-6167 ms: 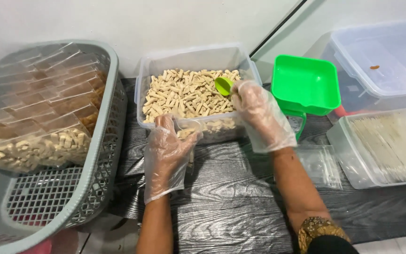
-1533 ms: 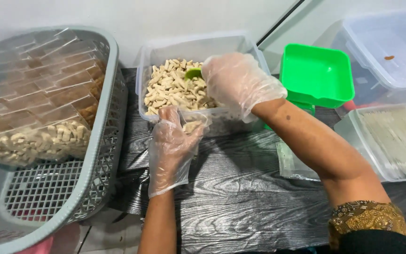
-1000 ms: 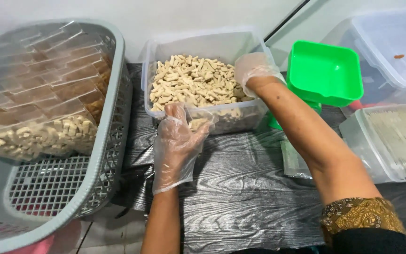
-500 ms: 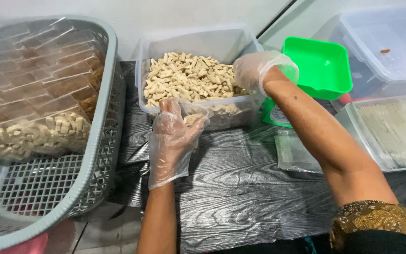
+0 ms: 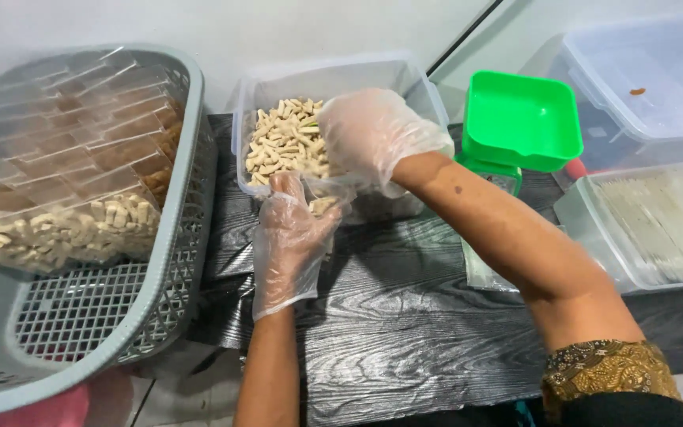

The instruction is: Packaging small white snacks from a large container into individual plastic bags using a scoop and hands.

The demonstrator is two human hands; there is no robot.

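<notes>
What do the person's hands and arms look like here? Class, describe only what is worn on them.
Both the left hand and right hand wear loose, crinkled, see-through plastic gloves ending at the wrist. The forearms are bare. On the right arm, a dark sleeve ends in a gold-and-brown patterned cuff.

A tub (image 5: 250, 150) of snack sticks (image 5: 282, 142) is sitting far on the table (image 5: 405, 332), with a basket (image 5: 175, 261) of filled bags (image 5: 57, 229) lying left and a scale (image 5: 519, 130) and two boxes (image 5: 642, 229) standing right.
</notes>
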